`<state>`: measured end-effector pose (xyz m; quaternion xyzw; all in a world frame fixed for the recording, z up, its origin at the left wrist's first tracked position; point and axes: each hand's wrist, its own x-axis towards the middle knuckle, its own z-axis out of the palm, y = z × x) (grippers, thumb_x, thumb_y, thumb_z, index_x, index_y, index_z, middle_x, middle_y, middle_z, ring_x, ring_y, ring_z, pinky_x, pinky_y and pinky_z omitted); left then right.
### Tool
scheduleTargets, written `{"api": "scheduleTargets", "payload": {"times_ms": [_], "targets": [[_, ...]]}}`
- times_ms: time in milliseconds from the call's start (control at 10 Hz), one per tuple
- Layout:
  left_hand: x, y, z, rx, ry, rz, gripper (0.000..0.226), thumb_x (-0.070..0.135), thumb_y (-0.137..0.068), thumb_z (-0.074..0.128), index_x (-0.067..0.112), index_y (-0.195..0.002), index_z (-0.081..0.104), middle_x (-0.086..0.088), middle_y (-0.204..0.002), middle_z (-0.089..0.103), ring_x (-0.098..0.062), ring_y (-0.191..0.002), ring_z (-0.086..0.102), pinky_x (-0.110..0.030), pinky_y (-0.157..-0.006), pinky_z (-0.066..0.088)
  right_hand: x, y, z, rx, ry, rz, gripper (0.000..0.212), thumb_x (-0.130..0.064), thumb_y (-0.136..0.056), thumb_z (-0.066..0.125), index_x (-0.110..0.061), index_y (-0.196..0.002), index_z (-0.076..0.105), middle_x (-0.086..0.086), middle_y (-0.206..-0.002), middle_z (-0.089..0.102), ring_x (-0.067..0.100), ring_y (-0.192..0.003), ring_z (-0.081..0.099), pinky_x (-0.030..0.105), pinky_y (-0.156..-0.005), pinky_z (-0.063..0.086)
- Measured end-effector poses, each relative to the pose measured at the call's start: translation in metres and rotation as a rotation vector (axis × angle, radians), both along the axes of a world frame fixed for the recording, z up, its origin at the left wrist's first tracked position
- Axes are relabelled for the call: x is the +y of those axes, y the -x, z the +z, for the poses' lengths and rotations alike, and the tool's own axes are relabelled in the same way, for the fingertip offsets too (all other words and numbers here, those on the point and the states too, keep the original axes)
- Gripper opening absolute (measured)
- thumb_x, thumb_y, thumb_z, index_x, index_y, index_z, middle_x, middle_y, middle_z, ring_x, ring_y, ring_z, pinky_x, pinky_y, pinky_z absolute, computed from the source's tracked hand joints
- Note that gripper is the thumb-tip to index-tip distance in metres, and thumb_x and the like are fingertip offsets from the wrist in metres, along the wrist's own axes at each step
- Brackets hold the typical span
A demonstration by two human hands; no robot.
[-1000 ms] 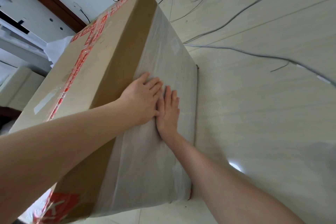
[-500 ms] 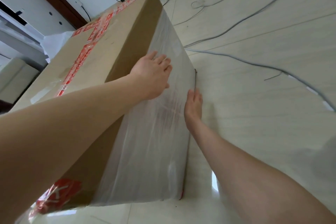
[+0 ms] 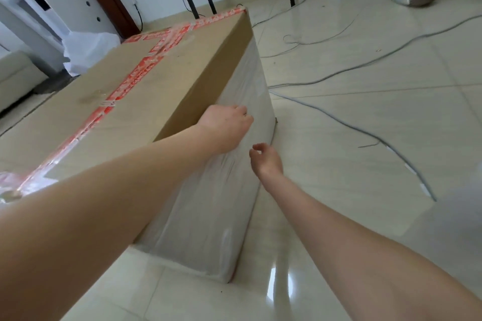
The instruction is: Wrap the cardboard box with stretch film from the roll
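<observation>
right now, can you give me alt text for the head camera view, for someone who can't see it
A person's left hand presses on the film-covered side of a large cardboard box standing on a tiled floor, while the right hand hangs beside the box's lower edge, fingers loosely curled and holding nothing. Red tape runs along the box top, and grey cables trail across the floor.

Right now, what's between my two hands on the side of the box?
Only stretch film on the cardboard box side lies between the left hand and right hand, in the head view.
</observation>
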<state>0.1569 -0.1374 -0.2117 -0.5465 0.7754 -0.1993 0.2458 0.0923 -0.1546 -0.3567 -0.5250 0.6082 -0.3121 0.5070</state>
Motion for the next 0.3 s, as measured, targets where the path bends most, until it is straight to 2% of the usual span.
{"api": "scheduleTargets", "payload": {"times_ms": [100,200,300], "targets": [[0.005,0.005,0.002,0.196,0.033,0.09,0.036,0.012,-0.096,0.041,0.017,-0.132,0.047,-0.002,-0.126,0.05,-0.026,-0.109,0.057,-0.037,-0.071,0.05,0.006,0.016,0.016,0.125,0.031,0.256,0.017,-0.015,-0.09,0.05,-0.015,-0.082,0.065,0.011,-0.09,0.063,0.023,-0.089,0.059,0.027,-0.072,0.043],[0.019,0.015,0.006,0.556,0.042,0.176,0.039,0.015,-0.098,0.04,0.02,-0.136,0.045,-0.002,-0.135,0.05,-0.025,-0.118,0.053,-0.039,-0.089,0.049,0.015,0.035,0.04,0.298,-0.007,0.564,0.022,-0.015,-0.093,0.048,-0.011,-0.071,0.053,0.008,-0.077,0.053,0.021,-0.07,0.049,0.024,-0.055,0.034],[0.039,0.025,0.011,0.956,0.032,0.215,0.036,0.013,-0.097,0.045,0.018,-0.131,0.054,0.001,-0.131,0.058,-0.017,-0.113,0.058,-0.024,-0.094,0.043,0.03,0.054,0.065,0.408,-0.09,0.711,0.021,-0.022,-0.095,0.046,-0.006,-0.102,0.059,0.007,-0.094,0.057,0.022,-0.078,0.054,0.027,-0.062,0.042]]}}
